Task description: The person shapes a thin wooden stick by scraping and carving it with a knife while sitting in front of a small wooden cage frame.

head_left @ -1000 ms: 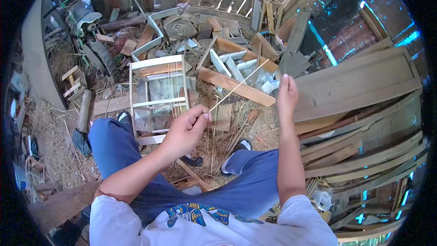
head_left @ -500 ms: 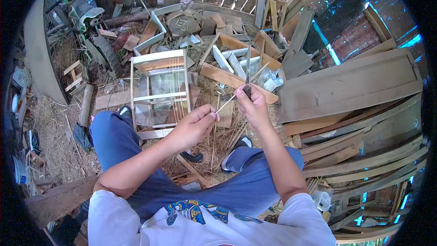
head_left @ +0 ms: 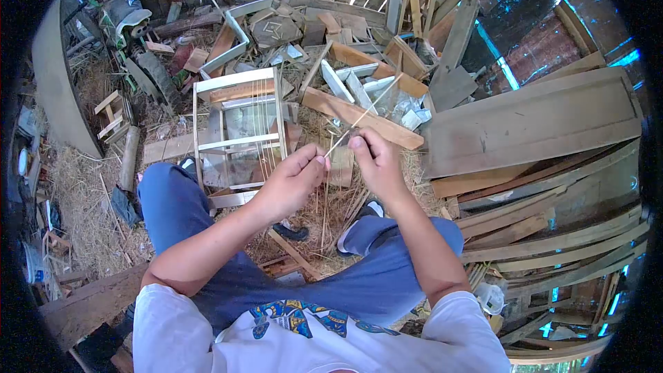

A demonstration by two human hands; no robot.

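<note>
A thin bamboo stick (head_left: 376,102) slants up and to the right from my left hand (head_left: 295,178), whose fingers are closed around its lower end. My right hand (head_left: 378,166) is closed just right of the stick, its thumb and finger close to it. A knife is in that hand; its dark handle is mostly hidden by the fingers and its blade is hard to make out. Beyond my hands, a small wooden frame (head_left: 238,144) stands on the straw-covered ground, with several thin strips running along its right side.
Scrap boards and a reddish-brown plank (head_left: 362,119) lie ahead. A wide panel (head_left: 532,128) rests on stacked boards at the right. A small wooden stool (head_left: 112,116) and a log (head_left: 129,159) are at the left. My bent legs (head_left: 314,297) frame the straw floor.
My right hand has turned and moved slightly down and left along the stick; the upright knife blade and dark handle seen before now barely show. My left hand has shifted slightly left.
</note>
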